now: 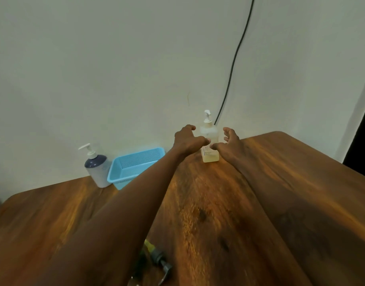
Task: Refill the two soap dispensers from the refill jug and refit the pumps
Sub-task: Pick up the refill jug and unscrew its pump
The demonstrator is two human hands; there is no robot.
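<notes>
A clear soap dispenser (pixel 209 141) with a white pump and a little yellowish liquid at its base stands at the table's far edge by the wall. My left hand (pixel 186 139) and my right hand (pixel 229 142) reach out on either side of it, fingers spread and slightly curved, close to the bottle; whether they touch it is unclear. A second dispenser (pixel 97 168), white with a dark blue top and white pump, stands at the far left. A blurred bottle-like object with a yellow part and a grey cap (pixel 154 254) lies near the bottom edge, partly hidden by my left arm.
A light blue perforated plastic basket (pixel 123 172) sits between the two dispensers, against the wall. The wooden table (pixel 280 182) has rounded far corners. A black cable (pixel 235 58) hangs down the wall behind the clear dispenser.
</notes>
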